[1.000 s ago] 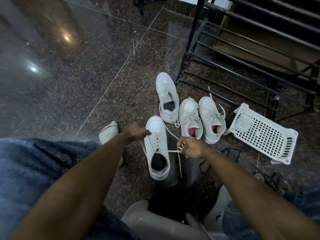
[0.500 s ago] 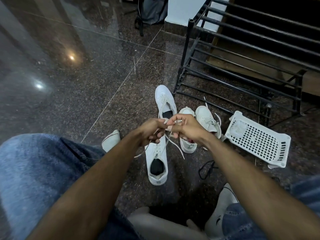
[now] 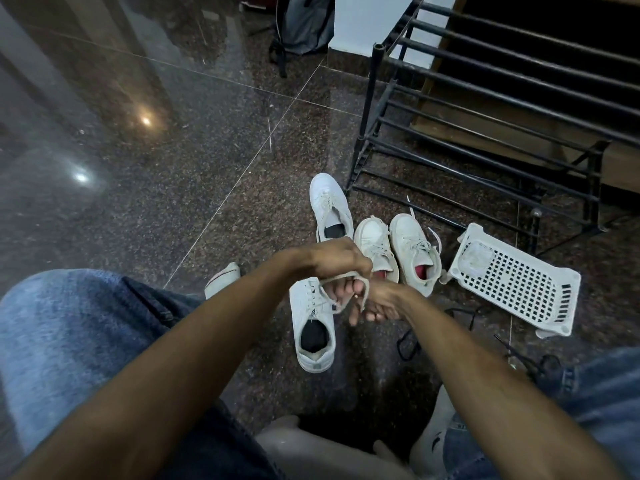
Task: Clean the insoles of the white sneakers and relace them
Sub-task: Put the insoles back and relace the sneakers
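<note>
A white sneaker (image 3: 312,327) with a dark insole stands on the floor below my hands, toe pointing away. Its pale lace (image 3: 341,279) runs up from the eyelets and loops around my fingers. My left hand (image 3: 337,258) is crossed over my right hand (image 3: 372,303) above the shoe's front; both grip the lace. Its mate (image 3: 329,209) lies farther away. Two more white sneakers with red insoles (image 3: 414,252) stand side by side to the right.
A white perforated plastic basket (image 3: 512,282) lies tipped at the right, beside a black metal shoe rack (image 3: 467,126). A black lace (image 3: 408,341) lies loose on the dark granite floor. My denim-clad knees fill both lower corners. A grey bag (image 3: 304,26) leans at the back.
My hands rose from either side of the near sneaker, met above it, and now cross, left over right, with the lace looped between them. The camera tilted upward.
</note>
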